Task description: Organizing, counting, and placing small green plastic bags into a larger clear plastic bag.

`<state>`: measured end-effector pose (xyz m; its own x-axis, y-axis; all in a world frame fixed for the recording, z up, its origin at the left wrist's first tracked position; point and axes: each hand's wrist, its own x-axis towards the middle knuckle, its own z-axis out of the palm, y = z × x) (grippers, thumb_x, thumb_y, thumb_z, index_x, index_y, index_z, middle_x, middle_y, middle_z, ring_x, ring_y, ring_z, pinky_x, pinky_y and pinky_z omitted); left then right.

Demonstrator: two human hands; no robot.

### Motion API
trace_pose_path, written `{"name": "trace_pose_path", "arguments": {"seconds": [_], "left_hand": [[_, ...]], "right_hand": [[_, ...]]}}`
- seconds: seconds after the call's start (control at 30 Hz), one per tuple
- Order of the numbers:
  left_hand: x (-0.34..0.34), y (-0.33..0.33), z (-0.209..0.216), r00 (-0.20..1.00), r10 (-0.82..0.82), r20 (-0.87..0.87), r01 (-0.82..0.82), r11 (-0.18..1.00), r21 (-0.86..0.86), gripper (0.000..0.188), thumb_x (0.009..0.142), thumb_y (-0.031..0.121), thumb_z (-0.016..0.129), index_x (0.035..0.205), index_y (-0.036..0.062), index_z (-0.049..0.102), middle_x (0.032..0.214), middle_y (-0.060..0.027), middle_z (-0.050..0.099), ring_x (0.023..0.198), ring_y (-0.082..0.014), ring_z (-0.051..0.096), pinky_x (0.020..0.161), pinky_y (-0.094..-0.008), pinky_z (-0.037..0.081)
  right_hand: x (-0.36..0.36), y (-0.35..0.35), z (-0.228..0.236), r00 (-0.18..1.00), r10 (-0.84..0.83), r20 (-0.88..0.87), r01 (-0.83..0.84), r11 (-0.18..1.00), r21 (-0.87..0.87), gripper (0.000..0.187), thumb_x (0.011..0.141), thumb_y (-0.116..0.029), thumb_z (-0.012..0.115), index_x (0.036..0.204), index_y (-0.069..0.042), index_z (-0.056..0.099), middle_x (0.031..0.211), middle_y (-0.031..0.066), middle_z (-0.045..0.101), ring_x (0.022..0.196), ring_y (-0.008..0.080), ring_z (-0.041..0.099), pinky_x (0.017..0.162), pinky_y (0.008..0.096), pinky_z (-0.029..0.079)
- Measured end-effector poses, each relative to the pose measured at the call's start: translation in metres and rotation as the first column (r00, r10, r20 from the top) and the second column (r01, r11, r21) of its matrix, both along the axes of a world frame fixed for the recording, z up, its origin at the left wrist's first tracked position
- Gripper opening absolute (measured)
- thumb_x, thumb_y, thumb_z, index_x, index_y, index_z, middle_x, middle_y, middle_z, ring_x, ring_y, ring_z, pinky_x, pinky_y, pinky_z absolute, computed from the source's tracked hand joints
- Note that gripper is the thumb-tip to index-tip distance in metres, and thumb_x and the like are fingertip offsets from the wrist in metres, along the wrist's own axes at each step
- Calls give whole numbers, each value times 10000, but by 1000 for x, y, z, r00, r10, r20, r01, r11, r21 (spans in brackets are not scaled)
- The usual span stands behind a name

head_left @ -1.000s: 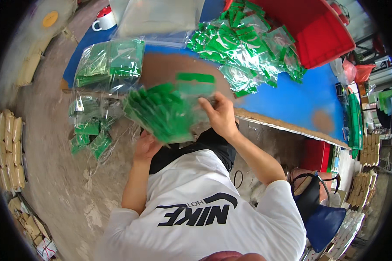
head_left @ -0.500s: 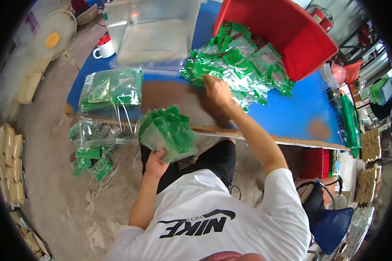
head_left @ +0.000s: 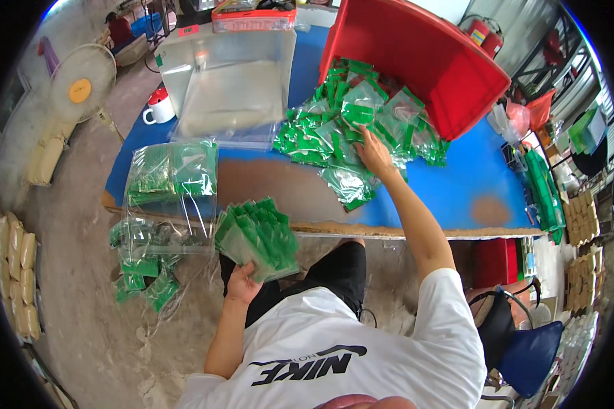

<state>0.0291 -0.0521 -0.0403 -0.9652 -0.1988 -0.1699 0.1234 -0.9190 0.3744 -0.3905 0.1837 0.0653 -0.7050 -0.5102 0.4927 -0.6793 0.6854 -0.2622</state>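
My left hand [head_left: 244, 283] grips a fanned stack of green-and-clear plastic packets [head_left: 262, 235], held out over my lap in front of the table edge. My right hand [head_left: 376, 155] reaches into a loose heap of similar packets [head_left: 307, 142] on the table. Its fingers are pinched together at the lower edge of a green-and-clear packet [head_left: 359, 109]; the fingertips are partly hidden. The heap spills out of a tipped red bin [head_left: 426, 65]. At the table's left front, a large clear bag [head_left: 172, 174] holds stacked green packets and overhangs the edge.
Behind the clear bag stands a translucent plastic box [head_left: 235, 88], with a white mug with a red top [head_left: 159, 108] beside it. More green packets [head_left: 143, 269] hang below the table edge. A fan [head_left: 82, 85] stands at left, a dark blue chair [head_left: 525, 351] at right.
My right hand has shifted right across the heap. One packet now lies lower, nearer the table's front edge. My left hand still holds its stack. The view has tilted slightly upward.
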Motion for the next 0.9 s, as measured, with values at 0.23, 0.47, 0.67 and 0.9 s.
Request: {"name": "trace_pose_path", "arguments": {"seconds": [0.23,0.47,0.67,0.9], "left_hand": [[-2,4,34,998,-1,-56,5,997,72,509,833,39,707,1318,54,552,1266,-74,633,1178,-245,595,1027,-402,468],[-61,-16,39,897,-94,-431,149,984,95,290,901,222,680,1128,47,639,905,-26,647,820,-173,592,765,-349,482],[-56,-8,62,937,-67,-342,104,990,92,464,864,165,734,1279,29,576,1186,-65,647,1128,-226,594,1033,-421,454],[-54,-13,51,934,-94,-344,127,989,75,490,860,137,732,1302,23,553,1244,-97,632,1153,-243,598,1024,-431,477]], "right_hand": [[33,-30,26,999,2,34,12,910,-415,183,1004,-171,529,1085,-8,544,842,143,620,774,271,585,675,412,449],[205,-62,67,613,554,564,202,580,-789,192,945,-164,702,886,-44,564,736,-56,541,619,8,394,507,214,283],[255,-71,65,363,685,632,317,547,-775,303,959,-161,671,1213,-14,595,1020,40,691,833,78,617,722,236,491],[256,-64,34,331,612,718,158,715,-682,399,1052,-352,489,1156,12,615,1115,66,633,1047,141,551,916,303,436]]}}
